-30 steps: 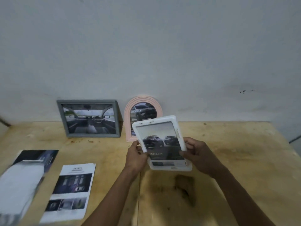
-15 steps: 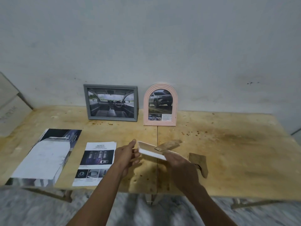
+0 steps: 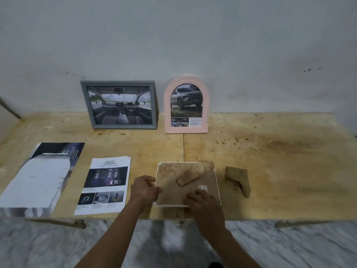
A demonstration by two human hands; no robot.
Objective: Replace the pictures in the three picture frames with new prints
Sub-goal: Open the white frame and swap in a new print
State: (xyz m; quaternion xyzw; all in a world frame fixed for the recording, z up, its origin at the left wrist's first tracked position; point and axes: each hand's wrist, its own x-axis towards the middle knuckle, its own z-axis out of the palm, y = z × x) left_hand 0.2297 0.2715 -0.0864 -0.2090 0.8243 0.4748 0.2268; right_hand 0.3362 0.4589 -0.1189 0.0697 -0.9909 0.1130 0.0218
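Frame [image 3: 186,183], white-rimmed, lies face down near the table's [image 3: 280,161] front edge, exposing its backing; left hand [image 3: 144,188] pinches its left rim, right hand [image 3: 201,199] presses curled fingers on the back, likely to open it.

Stained plywood table [image 3: 270,155] against grey wall [image 3: 173,35], marbled floor [image 3: 289,246].

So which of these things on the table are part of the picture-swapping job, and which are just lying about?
Part of the job:
- white frame, face down, left hand at its edge, right hand on its back
- grey frame
- pink arched frame
- SAFETY print
- dark print

Lying about:
- white block
- wooden piece
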